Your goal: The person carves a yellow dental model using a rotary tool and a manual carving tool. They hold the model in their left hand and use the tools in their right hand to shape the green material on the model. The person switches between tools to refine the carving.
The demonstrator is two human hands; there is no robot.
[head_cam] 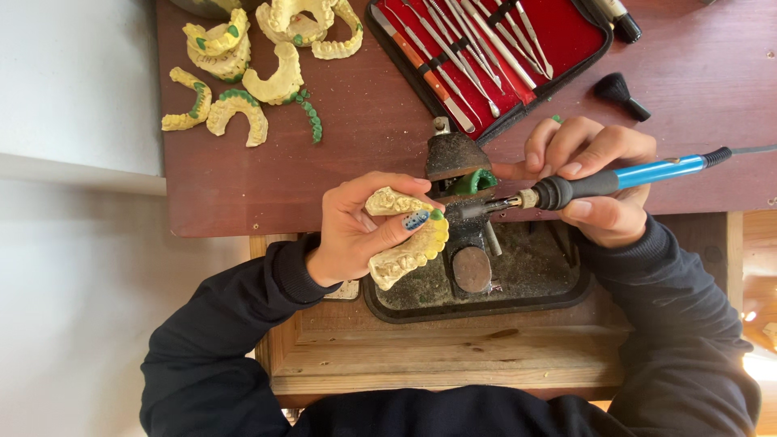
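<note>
A yellow dental cast [405, 239] is pinched in the left hand [356, 231]; being stiff, brittle plaster, it is best gripped by its thick base. A blue-handled heated tool [615, 178] is clasped pen-like by the right hand [603, 182].

matt chalky yellow plaster dental cast [409, 243] in left hand [356, 231]; glossy blue plastic, black rubbery grip on heated tool [615, 180]; smooth brown wood tabletop [340, 162]; shiny metal instruments [477, 40], red cloth-lined case [566, 36].
</note>
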